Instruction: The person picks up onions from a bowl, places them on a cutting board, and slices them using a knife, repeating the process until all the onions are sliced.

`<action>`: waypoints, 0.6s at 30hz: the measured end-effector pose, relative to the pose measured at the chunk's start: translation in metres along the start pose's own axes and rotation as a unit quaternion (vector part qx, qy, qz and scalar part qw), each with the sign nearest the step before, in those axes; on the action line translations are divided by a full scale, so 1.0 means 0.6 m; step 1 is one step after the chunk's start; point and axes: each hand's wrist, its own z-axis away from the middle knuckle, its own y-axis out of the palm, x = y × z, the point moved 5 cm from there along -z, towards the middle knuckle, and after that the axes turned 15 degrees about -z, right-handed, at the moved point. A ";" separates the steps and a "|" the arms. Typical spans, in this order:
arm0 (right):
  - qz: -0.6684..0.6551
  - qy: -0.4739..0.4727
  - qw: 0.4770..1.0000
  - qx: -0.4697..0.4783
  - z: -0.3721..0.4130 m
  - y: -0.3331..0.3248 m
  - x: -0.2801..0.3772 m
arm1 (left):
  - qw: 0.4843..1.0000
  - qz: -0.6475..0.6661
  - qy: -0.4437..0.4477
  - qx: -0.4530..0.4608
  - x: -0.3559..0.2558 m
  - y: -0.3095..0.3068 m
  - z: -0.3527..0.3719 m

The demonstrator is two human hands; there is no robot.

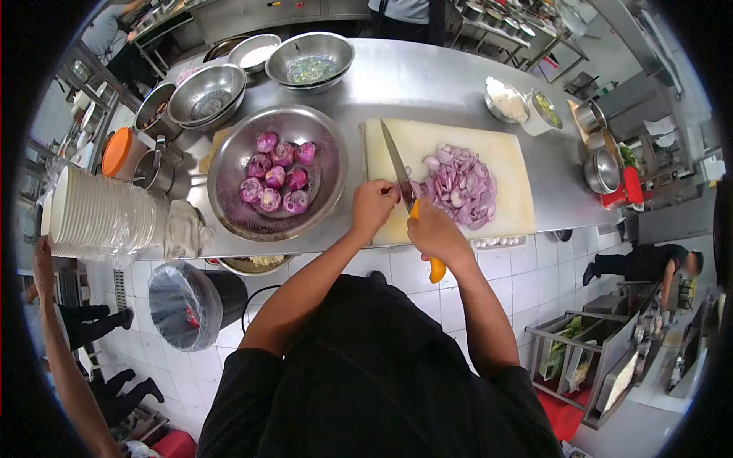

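My right hand point(437, 229) is wrapped round the yellow handle of a kitchen knife point(396, 156), its long blade pointing away over the cutting board point(504, 149). Just left of the blade, my left hand point(374, 206) has its fingers closed on a dark purple piece of onion point(396, 194), partly hidden by the fingers. A heap of sliced red onion point(460, 185) lies on the board to the right of the knife. On my left stands a wide steel bowl point(221, 179) holding several whole peeled red onions point(275, 177).
Steel bowls point(206, 95) crowd the table's far left, near an orange-lidded tub point(118, 153) and stacked white containers point(107, 210). Two small bowls point(506, 101) stand far right. A lined bin point(183, 301) is on the floor at left. Another person's arm point(57, 336) reaches in there.
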 end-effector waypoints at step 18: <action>-0.006 -0.003 1.000 -0.012 0.010 0.006 0.007 | 0.999 0.043 -0.029 -0.010 -0.002 0.000 0.002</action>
